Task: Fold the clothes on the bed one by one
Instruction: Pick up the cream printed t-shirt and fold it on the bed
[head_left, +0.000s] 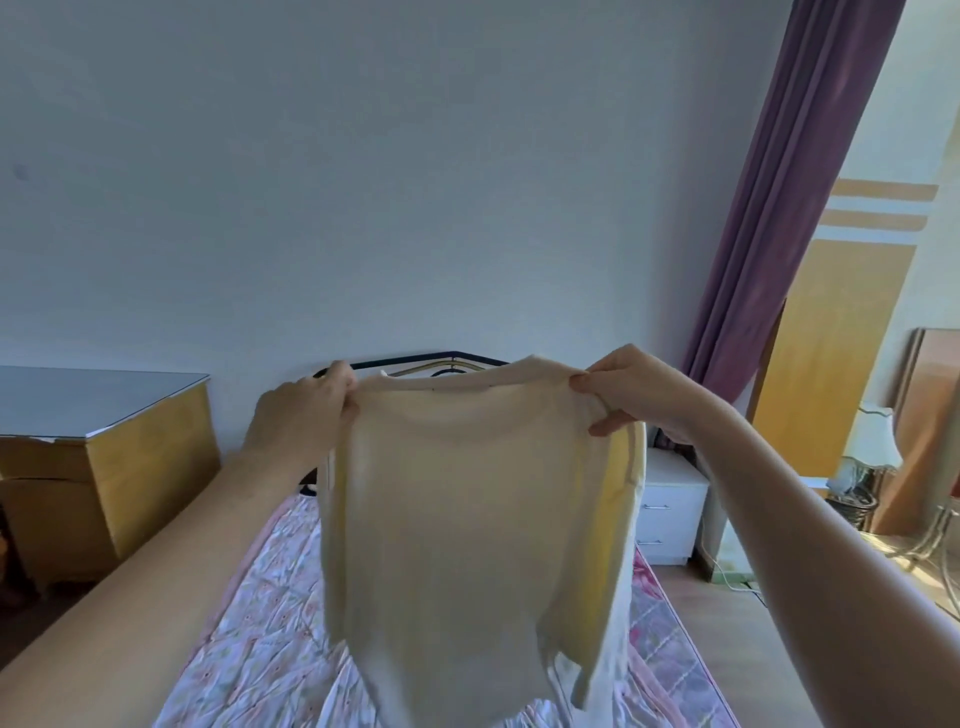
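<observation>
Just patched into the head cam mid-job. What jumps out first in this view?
A cream long-sleeved top fills the centre, held up by its shoulders above the floral bed sheet: the left hand pinches one shoulder, the right hand the other. A purple curtain hangs at upper right, and a wooden desk stands at left.

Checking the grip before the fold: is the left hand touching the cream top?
Touching. The head view shows the left hand pinching one shoulder of the cream top, which hangs above the bed.
</observation>
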